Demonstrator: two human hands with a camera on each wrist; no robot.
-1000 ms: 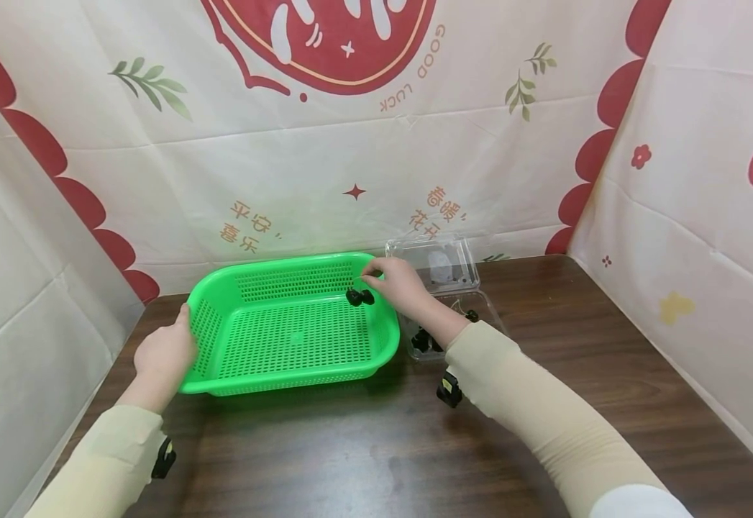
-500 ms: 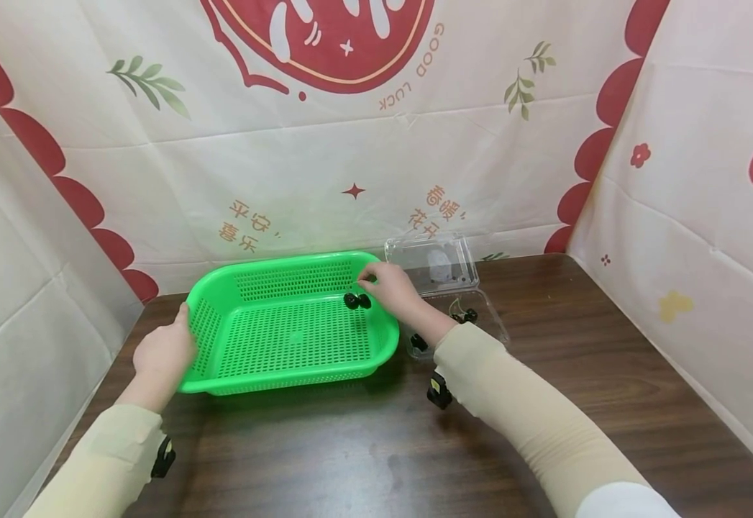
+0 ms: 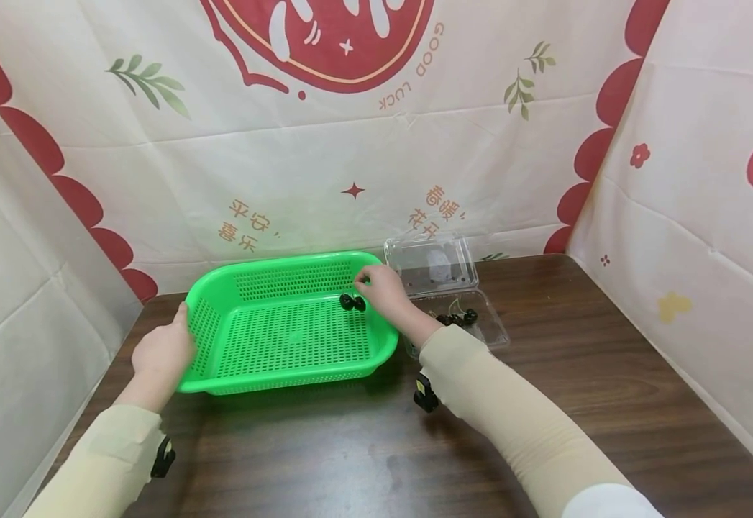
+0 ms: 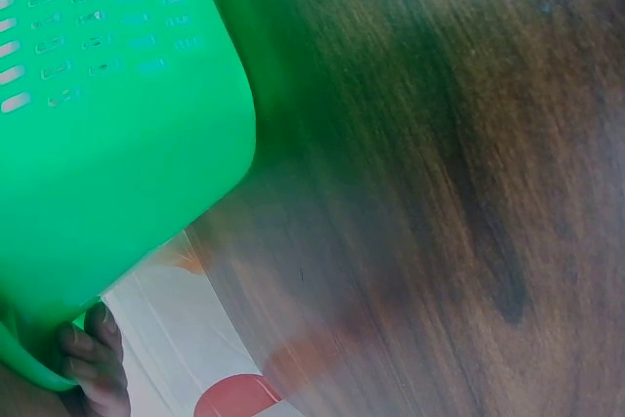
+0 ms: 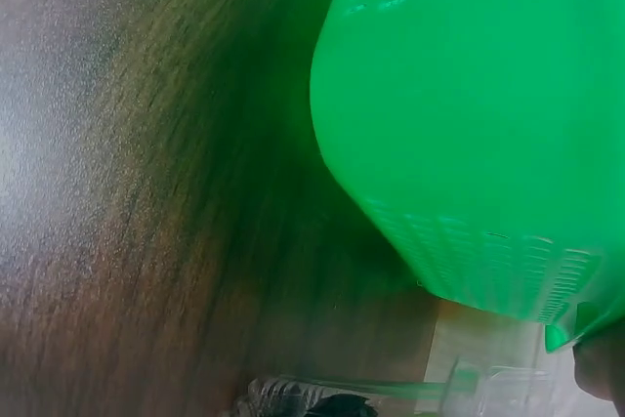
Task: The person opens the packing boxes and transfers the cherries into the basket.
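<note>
A green plastic basket (image 3: 295,338) with slotted sides and floor stands on the table. At its left end, my left hand (image 3: 165,350) grips the rim; in the left wrist view the fingers (image 4: 96,358) curl round the rim's edge. Over the basket's right end, my right hand (image 3: 384,290) pinches thin stems, from which two dark cherries (image 3: 347,302) hang. Whether they touch the basket floor I cannot tell. Several more dark cherries (image 3: 457,319) lie in a clear plastic box (image 3: 493,325) right of the basket, partly hidden by my right forearm.
The box's clear lid (image 3: 434,266) stands open at the back, near the printed cloth wall (image 3: 324,165). More cloth hangs along the left and right sides. Dark wood-grain tabletop (image 3: 298,446) extends in front of the basket.
My right hand has moved slightly left with the two cherries, which hang a little lower over the basket. More cherries in the box show past the forearm. My left hand stays on the rim.
</note>
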